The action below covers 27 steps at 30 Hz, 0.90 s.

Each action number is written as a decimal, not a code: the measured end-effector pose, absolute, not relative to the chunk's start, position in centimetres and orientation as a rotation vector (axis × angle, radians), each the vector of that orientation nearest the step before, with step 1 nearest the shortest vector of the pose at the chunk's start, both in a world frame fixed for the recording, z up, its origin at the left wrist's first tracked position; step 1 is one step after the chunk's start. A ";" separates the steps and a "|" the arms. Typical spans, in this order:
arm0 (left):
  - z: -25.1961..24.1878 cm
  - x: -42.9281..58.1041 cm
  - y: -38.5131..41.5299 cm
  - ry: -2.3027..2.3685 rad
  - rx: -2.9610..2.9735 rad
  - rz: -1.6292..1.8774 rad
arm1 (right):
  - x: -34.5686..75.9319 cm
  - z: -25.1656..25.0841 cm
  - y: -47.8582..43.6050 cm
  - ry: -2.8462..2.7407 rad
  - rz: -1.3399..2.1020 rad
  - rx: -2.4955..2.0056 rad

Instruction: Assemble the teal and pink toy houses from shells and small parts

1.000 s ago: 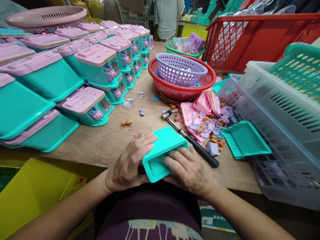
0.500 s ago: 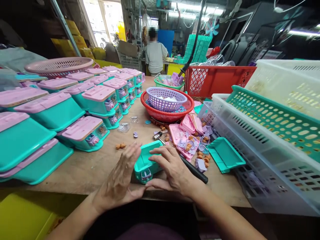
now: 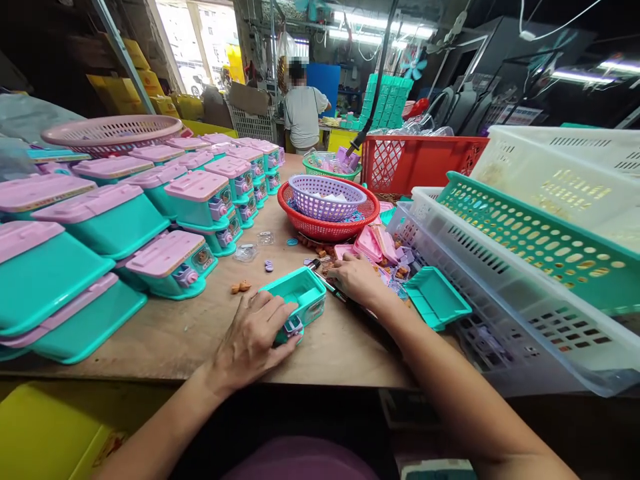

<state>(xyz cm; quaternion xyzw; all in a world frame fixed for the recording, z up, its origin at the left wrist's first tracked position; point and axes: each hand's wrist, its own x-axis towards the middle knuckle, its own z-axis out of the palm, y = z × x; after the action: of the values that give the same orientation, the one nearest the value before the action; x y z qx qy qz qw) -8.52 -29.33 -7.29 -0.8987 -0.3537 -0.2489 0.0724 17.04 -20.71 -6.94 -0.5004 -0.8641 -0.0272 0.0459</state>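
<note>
My left hand [image 3: 253,337] clasps the box [image 3: 300,292], probably light, stiff plastic, by its near corner, while my right hand [image 3: 357,280], at two o'clock from it, curls over the hammer [image 3: 316,265], and I cannot tell if it grips.

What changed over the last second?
The open teal plastic box shell, bottom-up a second ago, now lies open side up. The left hand grips its near end. The right hand has let go and moved right, onto the pile of pink and lilac plastic parts beside the black-handled hammer; whether it holds anything is unclear. The stacked teal-and-pink toy boxes, red mesh basket and flat teal lid are unmoved.
</note>
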 end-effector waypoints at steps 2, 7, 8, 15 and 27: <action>-6.9 -8.3 -29.4 -1.100 -2.685 -0.721 | 16.8 -6.7 -21.0 -2.627 -0.112 -1.546; -6.2 -7.7 -29.5 -1.385 -2.609 -0.931 | 16.3 -4.9 -24.6 -2.374 -0.240 -1.603; -6.1 -7.6 -29.6 -1.458 -2.606 -1.005 | 16.2 -4.6 -25.6 -2.343 -0.191 -1.613; -5.9 -6.7 -30.4 -1.722 -2.650 -1.144 | 14.0 -6.2 -30.9 -2.495 0.264 -1.712; -6.2 -6.9 -30.9 -1.666 -2.521 -0.909 | 14.3 -8.5 -29.7 -2.206 0.578 -1.615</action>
<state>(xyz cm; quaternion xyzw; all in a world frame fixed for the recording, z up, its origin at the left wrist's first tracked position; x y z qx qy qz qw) -6.85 -30.85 -6.18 -0.7989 -0.5280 -0.2880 -0.0070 14.29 -29.67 -8.55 -0.5693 -0.7776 0.2036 0.1727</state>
